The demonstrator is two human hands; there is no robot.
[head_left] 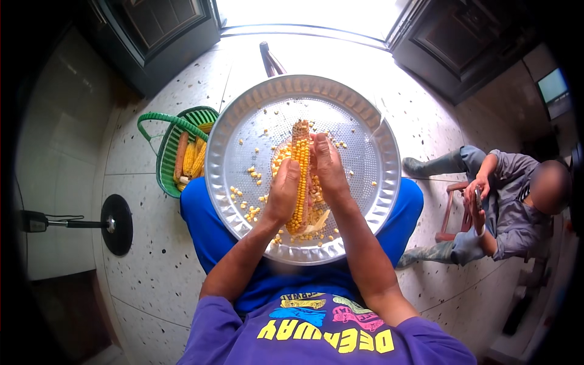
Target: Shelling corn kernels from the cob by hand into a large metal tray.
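Both of my hands grip an ear of dried corn (300, 182) above a round metal sieve pan (223, 200). My left hand (284, 187) holds its left side with the thumb laid along the kernels. On the other side, my right hand (329, 171) presses close, thumb pointing up. Yellow kernel rows cover the ear's visible left part, while its tip and right edge look stripped. Loose corn kernels (252, 213) are scattered over the perforated bottom, with a heap partly hidden beneath the hands. A pale piece of husk (319, 222) lies near the ear's lower end.
The pan rests on my lap over blue trousers (205, 228). Left of it stands a green woven basket (169, 171) with several corn ears (188, 157). A black round stand base (117, 225) is further left. At right, a seated person (511, 200) holds a phone-like object.
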